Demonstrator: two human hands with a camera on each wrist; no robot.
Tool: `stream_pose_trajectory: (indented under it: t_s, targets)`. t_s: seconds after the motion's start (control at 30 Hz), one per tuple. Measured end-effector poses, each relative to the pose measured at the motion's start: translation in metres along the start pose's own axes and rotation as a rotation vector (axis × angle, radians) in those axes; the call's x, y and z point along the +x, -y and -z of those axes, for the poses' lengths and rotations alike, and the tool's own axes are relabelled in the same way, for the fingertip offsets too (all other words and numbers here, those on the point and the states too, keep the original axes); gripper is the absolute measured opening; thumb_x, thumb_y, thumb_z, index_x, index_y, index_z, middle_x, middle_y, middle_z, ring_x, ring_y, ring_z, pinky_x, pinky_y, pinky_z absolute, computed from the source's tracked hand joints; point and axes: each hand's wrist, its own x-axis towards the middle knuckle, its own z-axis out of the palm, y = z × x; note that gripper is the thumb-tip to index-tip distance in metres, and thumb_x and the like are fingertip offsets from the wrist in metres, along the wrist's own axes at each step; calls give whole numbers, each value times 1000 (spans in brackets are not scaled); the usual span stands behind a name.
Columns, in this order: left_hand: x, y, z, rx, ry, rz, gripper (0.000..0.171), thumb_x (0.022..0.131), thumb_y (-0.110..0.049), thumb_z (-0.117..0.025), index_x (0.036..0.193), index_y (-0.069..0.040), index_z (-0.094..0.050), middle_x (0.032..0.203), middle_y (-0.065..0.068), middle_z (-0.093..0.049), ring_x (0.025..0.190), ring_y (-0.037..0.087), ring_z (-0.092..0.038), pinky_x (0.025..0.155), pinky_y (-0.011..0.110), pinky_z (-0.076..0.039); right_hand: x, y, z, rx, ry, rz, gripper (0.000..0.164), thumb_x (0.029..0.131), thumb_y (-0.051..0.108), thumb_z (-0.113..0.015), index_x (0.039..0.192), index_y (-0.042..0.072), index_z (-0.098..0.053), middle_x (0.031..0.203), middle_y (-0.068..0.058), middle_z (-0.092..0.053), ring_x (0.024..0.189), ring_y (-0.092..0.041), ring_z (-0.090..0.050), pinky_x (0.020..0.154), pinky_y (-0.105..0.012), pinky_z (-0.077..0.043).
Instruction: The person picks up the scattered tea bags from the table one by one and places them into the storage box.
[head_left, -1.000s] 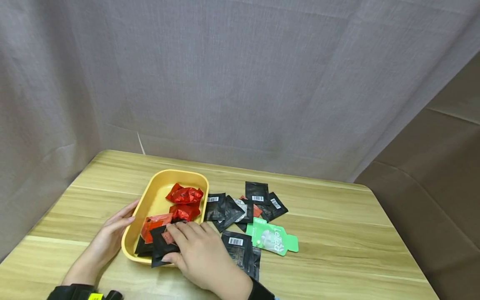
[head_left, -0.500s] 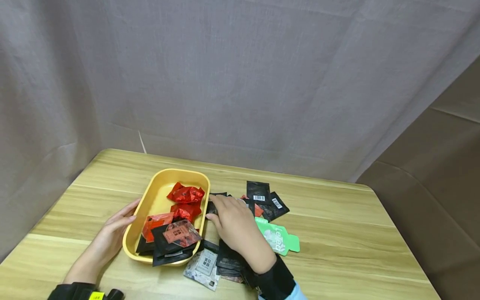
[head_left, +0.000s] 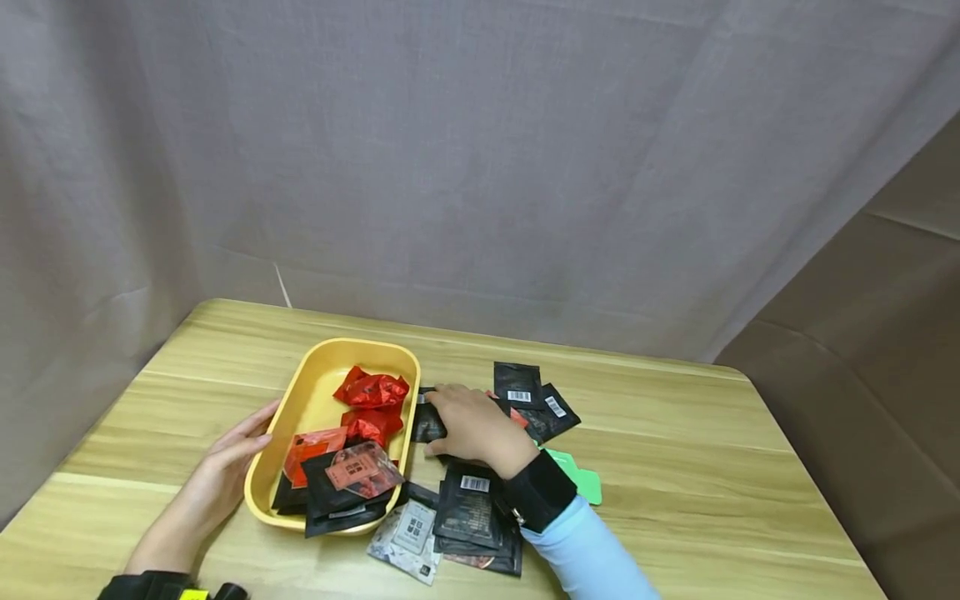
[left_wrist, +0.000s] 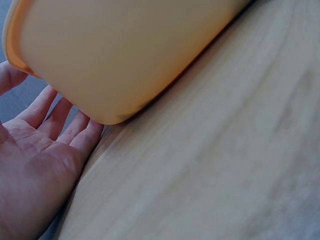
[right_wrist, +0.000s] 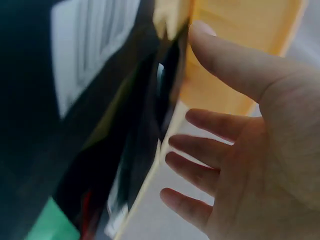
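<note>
A yellow tray [head_left: 309,408] holds shiny red wrapped packets [head_left: 372,390] and, nearer me, black sachets with red labels [head_left: 362,468]. My left hand [head_left: 212,477] touches its left side, with fingers extended against the outer wall; the left wrist view shows the thumb by the rim. My right hand [head_left: 480,427] is over the loose black sachets [head_left: 429,421] just right of the tray. In the right wrist view its thumb and fingers [right_wrist: 196,172] are spread apart, holding nothing. The hand partly hides the sachets beneath it.
A stack of black sachets [head_left: 468,508] and a silver-grey sachet [head_left: 408,533] lie in front. More black sachets [head_left: 517,385] sit behind. A green card [head_left: 581,477] is partly covered by the right arm. A grey curtain [head_left: 480,167] borders the table's back.
My right hand has left a black sachet with a red label in the tray and moved right, over the loose sachets. My left hand stays at the tray.
</note>
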Motion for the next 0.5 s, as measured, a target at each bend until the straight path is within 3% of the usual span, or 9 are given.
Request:
stream_pose_trajectory:
  t_s: [0.17, 0.5]
  targets:
    - [0, 1, -1, 17, -15, 3, 50, 104, -1, -28, 143, -26, -50, 142, -13, -51, 127, 2, -49, 100, 17, -40, 10, 2, -3, -33, 34, -22, 89, 83, 48, -77, 153, 9, -37, 157, -14, -34, 144, -30, -30, 115, -47, -28]
    - [-1, 3, 1, 48, -63, 31, 49, 105, -3, -30, 140, -28, -52, 139, -16, -53, 125, 1, -50, 98, 16, -41, 9, -2, 0, -62, 11, -69, 83, 81, 46, -80, 147, 9, -46, 140, -14, -50, 134, -31, -41, 110, -47, -33]
